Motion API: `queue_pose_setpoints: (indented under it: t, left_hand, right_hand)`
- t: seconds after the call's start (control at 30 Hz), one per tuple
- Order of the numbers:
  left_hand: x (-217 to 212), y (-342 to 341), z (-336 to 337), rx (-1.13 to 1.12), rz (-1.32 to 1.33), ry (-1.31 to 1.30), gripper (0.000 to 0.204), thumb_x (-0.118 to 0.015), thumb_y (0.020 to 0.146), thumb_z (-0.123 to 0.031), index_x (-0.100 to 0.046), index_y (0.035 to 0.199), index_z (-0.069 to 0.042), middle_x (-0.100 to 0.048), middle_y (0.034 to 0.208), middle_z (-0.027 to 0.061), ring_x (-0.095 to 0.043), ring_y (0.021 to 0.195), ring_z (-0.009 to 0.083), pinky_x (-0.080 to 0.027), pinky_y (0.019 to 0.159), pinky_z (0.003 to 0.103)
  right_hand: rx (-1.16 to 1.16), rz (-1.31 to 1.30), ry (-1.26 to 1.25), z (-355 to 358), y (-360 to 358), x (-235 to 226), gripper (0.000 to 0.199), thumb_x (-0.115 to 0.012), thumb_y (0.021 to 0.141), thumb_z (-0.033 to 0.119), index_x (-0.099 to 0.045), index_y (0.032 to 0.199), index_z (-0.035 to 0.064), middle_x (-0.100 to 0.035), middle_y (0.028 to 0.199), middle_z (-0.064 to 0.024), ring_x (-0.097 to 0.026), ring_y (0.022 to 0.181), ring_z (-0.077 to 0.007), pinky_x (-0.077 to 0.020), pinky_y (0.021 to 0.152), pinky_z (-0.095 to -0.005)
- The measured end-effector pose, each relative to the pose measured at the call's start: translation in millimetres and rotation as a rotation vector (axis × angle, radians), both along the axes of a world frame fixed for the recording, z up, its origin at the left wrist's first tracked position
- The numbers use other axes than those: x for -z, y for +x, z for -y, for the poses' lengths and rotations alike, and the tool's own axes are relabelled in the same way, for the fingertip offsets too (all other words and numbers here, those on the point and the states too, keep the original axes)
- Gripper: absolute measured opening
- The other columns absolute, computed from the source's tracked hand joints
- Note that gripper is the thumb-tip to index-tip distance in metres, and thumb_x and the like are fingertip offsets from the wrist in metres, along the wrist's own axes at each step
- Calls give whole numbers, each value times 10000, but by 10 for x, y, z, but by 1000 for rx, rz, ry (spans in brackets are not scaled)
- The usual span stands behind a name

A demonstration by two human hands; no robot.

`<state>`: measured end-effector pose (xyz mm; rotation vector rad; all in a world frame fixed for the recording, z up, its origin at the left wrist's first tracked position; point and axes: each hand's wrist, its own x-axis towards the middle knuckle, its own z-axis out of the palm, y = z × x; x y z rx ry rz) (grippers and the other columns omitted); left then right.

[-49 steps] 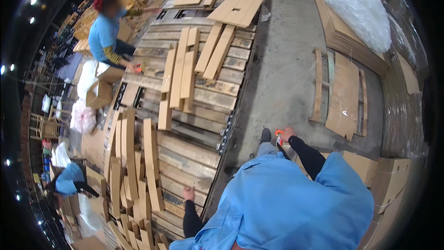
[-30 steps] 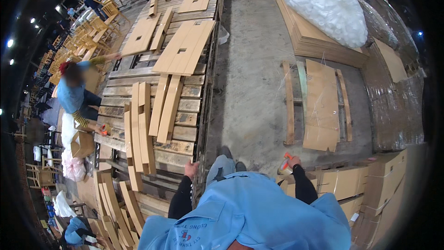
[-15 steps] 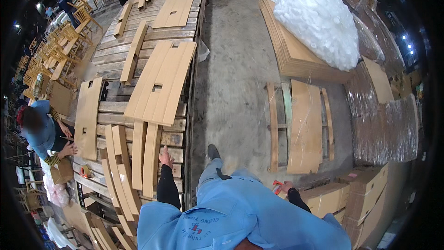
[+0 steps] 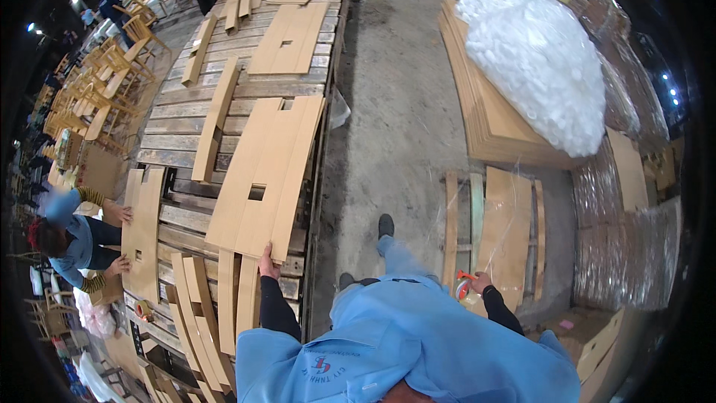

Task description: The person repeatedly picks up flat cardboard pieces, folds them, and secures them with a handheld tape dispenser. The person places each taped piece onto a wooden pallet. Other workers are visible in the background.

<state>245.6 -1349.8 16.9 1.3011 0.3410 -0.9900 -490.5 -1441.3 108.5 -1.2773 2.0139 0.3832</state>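
Note:
My left hand (image 4: pixel 269 262) is closed on the near edge of a flat, creased cardboard sheet (image 4: pixel 261 172) with cut-out holes, lying on the slatted wooden table. Just below that hand, folded cardboard strips (image 4: pixel 248 295) stick out from under the sheet. Out to my right side, my right hand (image 4: pixel 482 282) is closed on a red tape dispenser (image 4: pixel 464 283) with a roll of tape on it.
Across the slatted table (image 4: pixel 183 138), a co-worker (image 4: pixel 74 231) has both hands on another cardboard piece (image 4: pixel 140 235). A tape roll (image 4: pixel 143 310) lies near them. To my right are a wooden pallet with cardboard (image 4: pixel 503 231) and stacked sheets under a white foam bundle (image 4: pixel 537 60).
I have stepped forward along the table. My left hand has come onto the sheet's near edge. The tape dispenser has moved along with my right hand. The co-worker's hands now rest on their cardboard.

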Motion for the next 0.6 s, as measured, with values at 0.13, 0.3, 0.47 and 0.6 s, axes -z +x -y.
queue_pose_setpoints:
  t: [0.13,0.3,0.47,0.6]
  left_hand:
    - [-229,74,281,-108,29,-63,374,-667,933,-162,-620,1256,19,-703,1182,124,-691,1047,259,-569,904,379]
    - [-683,-378,174,-169,102,-168,388,-643,920,-179,-605,1257,9,-688,1204,146,-683,1081,283,-566,945,420]
    - [-1304,-721,297,-275,191,-187,370,-628,914,-152,-592,1241,17,-689,1175,152,-697,1059,279,-595,918,419]
    - [-1388,-548,1498,-342,138,-222,300,-631,921,-152,-611,1176,4,-701,1126,124,-713,1013,271,-612,878,412]
  right_hand:
    - [-108,56,107,1210,276,251,717,-818,766,244,-567,1350,-87,-685,1199,-283,-680,1143,-339,-535,988,-400]
    - [-191,126,-128,2540,259,413,633,-796,761,211,-619,1311,-48,-713,1149,-255,-715,1052,-345,-562,916,-416]
    - [-223,145,-133,3953,777,182,708,-804,739,229,-581,1348,-56,-707,1163,-260,-701,1090,-343,-546,950,-409]
    - [-264,87,-26,4863,1284,150,764,-831,703,281,-586,1352,-40,-688,1226,-248,-679,1141,-342,-533,980,-410]
